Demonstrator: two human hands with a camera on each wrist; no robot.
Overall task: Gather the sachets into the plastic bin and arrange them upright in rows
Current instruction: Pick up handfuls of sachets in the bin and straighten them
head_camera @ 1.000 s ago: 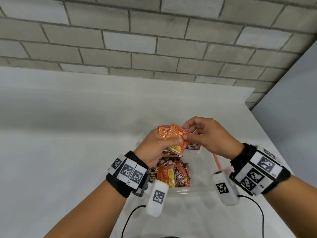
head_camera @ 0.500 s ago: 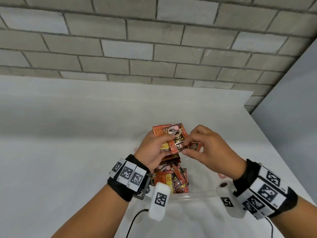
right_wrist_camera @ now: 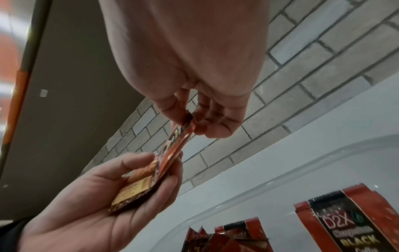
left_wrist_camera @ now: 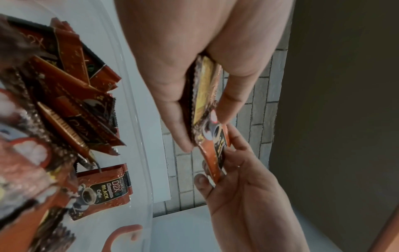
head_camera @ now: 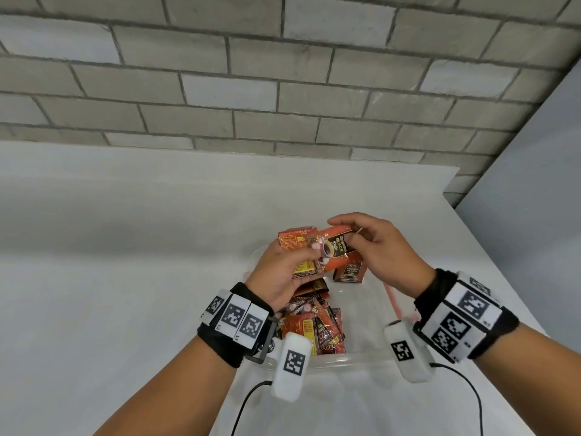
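Currently, both hands work above the clear plastic bin (head_camera: 330,360), which stands on the white tabletop (head_camera: 110,262) in front of a grey brick wall (head_camera: 283,89).

Left hand (head_camera: 279,275): the grip is closed around a small stack of sachets (head_camera: 77,243) held on edge between thumb and fingers. The left wrist view shows the stack (left_wrist_camera: 202,95) clamped between the thumb and the fingers; the right wrist view shows the same stack (right_wrist_camera: 138,185) lying across the left palm (right_wrist_camera: 90,204).

Right hand (head_camera: 377,256): the grip pinches the top edge of one black-coffee sachet (head_camera: 334,250) between thumb and fingertips. That sachet touches the front of the held stack, and its printed face is turned toward the head camera. In the right wrist view the pinch sits at the sachet's upper corner (right_wrist_camera: 183,129).

Bin contents: a loose pile of sachets (head_camera: 314,325) lies at the near left of the bin, overlapping and tilted at mixed angles. One separate sachet (head_camera: 349,272) stands against the far wall, face forward; the left wrist view shows it (left_wrist_camera: 103,192) apart from the pile (left_wrist_camera: 64,102).

Both wrists carry black bands with printed marker tags (head_camera: 235,319).
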